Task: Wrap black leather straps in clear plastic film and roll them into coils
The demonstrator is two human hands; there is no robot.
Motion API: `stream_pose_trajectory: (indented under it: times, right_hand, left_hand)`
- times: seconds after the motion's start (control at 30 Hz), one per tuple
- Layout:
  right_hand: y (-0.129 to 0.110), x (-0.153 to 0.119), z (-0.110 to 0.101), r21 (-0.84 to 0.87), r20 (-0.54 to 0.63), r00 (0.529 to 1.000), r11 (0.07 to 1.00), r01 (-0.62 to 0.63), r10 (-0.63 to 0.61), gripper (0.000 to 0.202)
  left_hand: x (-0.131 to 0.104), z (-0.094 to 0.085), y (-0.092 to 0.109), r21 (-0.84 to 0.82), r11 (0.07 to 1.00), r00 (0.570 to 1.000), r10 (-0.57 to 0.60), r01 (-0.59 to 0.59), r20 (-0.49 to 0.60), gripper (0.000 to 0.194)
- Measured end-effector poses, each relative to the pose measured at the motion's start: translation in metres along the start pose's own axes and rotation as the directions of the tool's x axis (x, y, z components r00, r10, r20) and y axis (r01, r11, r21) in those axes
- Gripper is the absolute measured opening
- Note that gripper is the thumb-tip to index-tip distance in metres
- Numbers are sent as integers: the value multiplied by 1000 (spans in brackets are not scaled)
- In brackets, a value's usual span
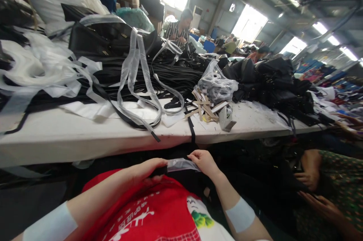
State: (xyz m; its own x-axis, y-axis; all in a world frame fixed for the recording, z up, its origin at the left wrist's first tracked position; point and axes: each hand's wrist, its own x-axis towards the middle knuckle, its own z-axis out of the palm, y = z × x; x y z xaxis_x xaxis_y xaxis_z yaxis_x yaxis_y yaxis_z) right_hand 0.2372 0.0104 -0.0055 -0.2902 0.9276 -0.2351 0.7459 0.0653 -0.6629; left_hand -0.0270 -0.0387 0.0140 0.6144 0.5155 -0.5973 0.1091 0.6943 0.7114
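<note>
Translucent strip point(181, 165), one, at six o'clock: gripped at its nine-o'clock end by closed fingers of the left hand point(153, 170), pinched near three o'clock by the right hand point(206, 162). On the bench point(99, 135), one clear bag point(217, 84) toward one; two co-worker's hands point(311, 177) toward four.

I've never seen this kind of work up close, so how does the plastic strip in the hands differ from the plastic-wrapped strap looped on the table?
The plastic strip spans a short gap between the left hand and right hand; the wrapped strap lies in long loops. The strap shows a dark end, while the strip's ends are hard to make out. Both look pale and filmy.
</note>
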Motion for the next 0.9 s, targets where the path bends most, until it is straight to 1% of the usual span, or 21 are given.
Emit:
stream_pose_trajectory:
  times: [0.1,0.2,0.3,0.37,0.47,0.53,0.57,0.63,0.67,0.73,0.77,0.8,0.83,0.87,0.9]
  right_hand:
    - [-8,1,-1,-102,-32,999,995,11,-14,28]
    - [-17,4,-4,-226,-50,998,974,14,-26,23]
    - [-25,5,-8,-303,-70,997,953,15,-38,21]
    - [-29,4,-12,-320,-88,994,947,27,-58,24]
    - [-35,0,-19,-239,-69,994,969,67,-86,38]
    - [-41,-4,-26,-125,-5,994,986,109,-110,45]
    - [-44,-6,-30,-63,45,990,989,136,-134,44]
    - [-51,-10,-40,23,162,966,979,201,-202,39]
    - [-54,-11,-44,36,220,946,971,236,-238,39]
    - [-59,-12,-51,9,303,913,959,283,-272,48]
    - [-61,-12,-52,-15,322,907,956,292,-272,49]
    - [-61,-10,-50,-29,323,907,955,295,-270,45]
    - [-61,-8,-46,-25,315,910,956,292,-269,37]
    - [-61,-5,-39,11,307,913,960,280,-269,29]
    - [-60,-2,-29,80,306,913,963,259,-271,25]
  left_hand:
    - [-5,-1,1,44,998,998,46,-44,-47,64]
    - [-7,-3,2,177,982,995,82,-70,-63,66]
    - [-7,-4,2,304,937,983,182,-171,-9,59]
    - [-8,-5,1,299,930,977,211,-213,37,56]
    - [-12,-8,0,235,952,980,189,-197,59,51]
    - [-15,-10,-1,192,958,977,205,-212,58,51]
    - [-16,-11,-1,169,959,973,220,-228,66,51]
    - [-20,-11,-2,110,965,967,228,-240,110,51]
    - [-23,-11,-2,76,971,966,214,-227,145,50]
    - [-30,-10,2,-2,984,957,173,-177,232,46]
    - [-34,-8,6,-52,986,948,167,-159,270,43]
    - [-38,-6,14,-112,982,938,180,-153,296,39]
    - [-41,-3,24,-182,968,928,220,-171,300,36]
    - [-44,0,36,-256,943,920,283,-214,273,31]
    - [-46,3,51,-329,900,909,363,-285,206,27]
